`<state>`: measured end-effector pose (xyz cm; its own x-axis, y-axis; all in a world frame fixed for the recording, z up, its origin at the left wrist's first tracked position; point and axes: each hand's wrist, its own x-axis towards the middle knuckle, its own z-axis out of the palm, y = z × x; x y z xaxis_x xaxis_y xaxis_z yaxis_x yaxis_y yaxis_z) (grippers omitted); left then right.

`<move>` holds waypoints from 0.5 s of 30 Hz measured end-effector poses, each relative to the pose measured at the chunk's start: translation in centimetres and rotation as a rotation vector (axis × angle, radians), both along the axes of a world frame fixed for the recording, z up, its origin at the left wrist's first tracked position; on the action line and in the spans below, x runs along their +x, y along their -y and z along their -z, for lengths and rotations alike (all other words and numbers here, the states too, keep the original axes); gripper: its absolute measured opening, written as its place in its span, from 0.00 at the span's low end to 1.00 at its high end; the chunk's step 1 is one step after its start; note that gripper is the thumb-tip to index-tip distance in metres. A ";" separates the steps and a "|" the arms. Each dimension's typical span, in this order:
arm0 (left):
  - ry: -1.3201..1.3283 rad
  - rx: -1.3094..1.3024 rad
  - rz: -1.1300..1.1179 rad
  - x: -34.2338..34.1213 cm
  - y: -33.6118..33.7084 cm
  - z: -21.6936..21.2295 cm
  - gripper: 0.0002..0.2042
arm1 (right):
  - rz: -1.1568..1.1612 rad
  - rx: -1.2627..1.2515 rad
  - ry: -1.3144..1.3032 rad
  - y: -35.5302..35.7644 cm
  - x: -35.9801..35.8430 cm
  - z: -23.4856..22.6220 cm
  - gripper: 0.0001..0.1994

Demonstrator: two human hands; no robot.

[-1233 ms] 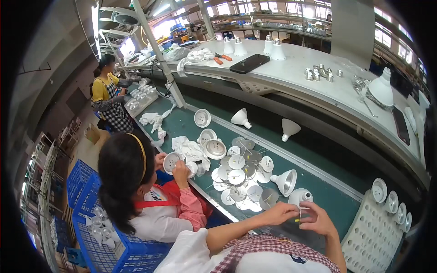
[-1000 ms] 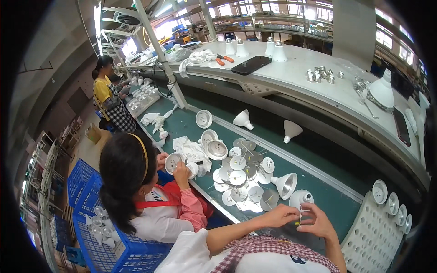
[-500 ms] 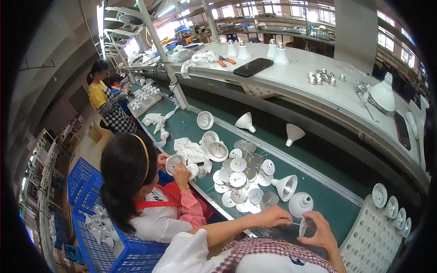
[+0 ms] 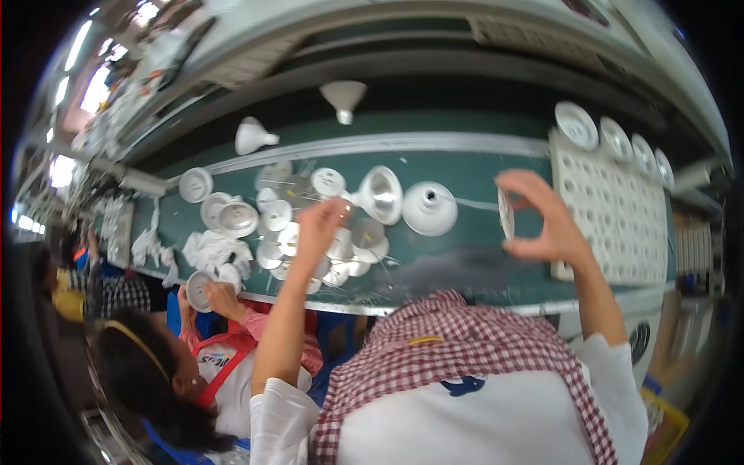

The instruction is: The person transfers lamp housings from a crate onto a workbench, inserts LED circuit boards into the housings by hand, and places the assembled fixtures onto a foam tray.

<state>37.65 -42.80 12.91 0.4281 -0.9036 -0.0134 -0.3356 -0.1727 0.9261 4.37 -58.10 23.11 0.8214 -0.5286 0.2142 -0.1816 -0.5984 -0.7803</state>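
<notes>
My right hand (image 4: 546,225) grips a thin round white disc (image 4: 505,215) by opposite edges, so it stands edge-on. A pale wire (image 4: 477,204) stretches left from the disc toward a white cone-shaped lamp housing (image 4: 429,209) lying on the green bench. Over the pile of flat discs (image 4: 277,215), my left hand (image 4: 322,225) is closed with its fingertips together; whatever they hold, if anything, is too small to make out. Just right of that hand, another lamp housing (image 4: 381,195) lies on its side with its silvery inside showing.
A co-worker at left handles a lamp cup (image 4: 200,291) beside white cloths (image 4: 217,252). A perforated white rack (image 4: 608,209) with several lamp cups (image 4: 577,125) stands at right. Two housings (image 4: 342,97) lie beyond the metal rail (image 4: 465,142). A shelf overhangs the far side.
My view has swung right and downward. My left hand has moved away from the disc and wire to above the pile; my right hand still holds the disc.
</notes>
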 end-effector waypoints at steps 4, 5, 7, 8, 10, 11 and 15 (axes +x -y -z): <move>0.251 0.102 0.006 1.0 3.8 1.2 0.22 | 0.106 0.061 -0.034 1.1 -0.6 0.5 0.35; 0.295 0.142 0.099 0.9 5.0 2.1 0.30 | 0.125 0.069 -0.044 1.1 -0.8 0.6 0.35; 0.176 0.261 0.106 -0.2 6.5 3.2 0.33 | 0.147 0.186 -0.024 1.2 -0.7 0.7 0.35; 0.065 0.379 0.098 -1.0 7.2 3.4 0.35 | 0.167 0.187 -0.027 1.3 -0.7 0.8 0.35; -0.154 0.449 0.136 -1.1 8.0 3.9 0.35 | 0.156 0.277 0.027 1.4 -0.3 0.9 0.35; -0.374 0.524 0.153 -0.8 8.1 4.3 0.36 | 0.164 0.289 0.018 1.3 0.0 0.5 0.35; -0.758 0.459 0.181 0.2 7.4 5.7 0.30 | 0.150 0.270 0.039 1.6 0.6 0.0 0.35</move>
